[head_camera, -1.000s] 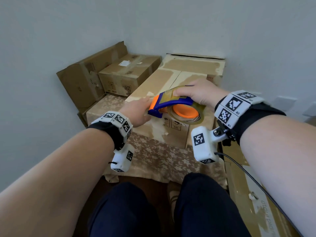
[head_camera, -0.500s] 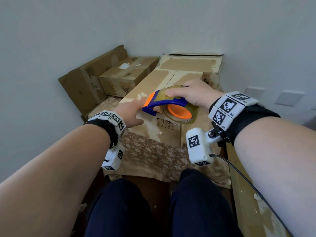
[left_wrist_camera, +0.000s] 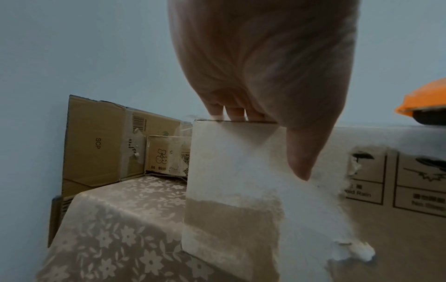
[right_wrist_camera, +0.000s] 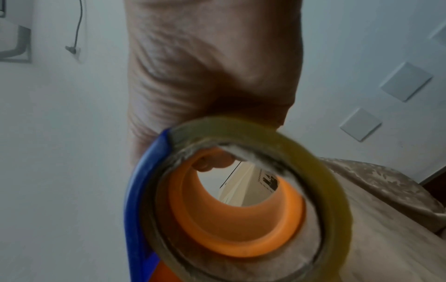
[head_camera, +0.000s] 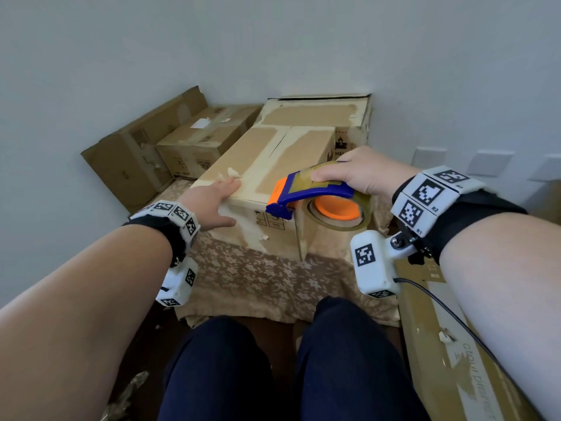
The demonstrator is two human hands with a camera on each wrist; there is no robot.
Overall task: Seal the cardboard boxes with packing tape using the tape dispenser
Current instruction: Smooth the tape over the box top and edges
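A long cardboard box [head_camera: 267,159] with torn, peeled patches lies on a flowered cloth. Its top flaps meet along a centre seam. My left hand [head_camera: 212,202] rests flat on the box's near left corner, fingers straight over the top edge [left_wrist_camera: 239,116], thumb down the front face. My right hand [head_camera: 361,174] grips a blue and orange tape dispenser [head_camera: 306,192] holding a roll of clear tape [right_wrist_camera: 241,200]. The dispenser hovers just off the box's near right end, its orange nose pointing left. The right wrist view looks straight through the orange core.
More boxes stand behind: one at the back wall [head_camera: 321,113], two at the left [head_camera: 200,141], also seen as the brown boxes [left_wrist_camera: 96,141]. A flat printed carton [head_camera: 449,354] lies at my right. The flowered cloth [head_camera: 267,281] hangs over the table edge before my knees.
My right hand has drawn the dispenser back toward me and to the right, off the box top. My left hand has slid left onto the box's near corner.
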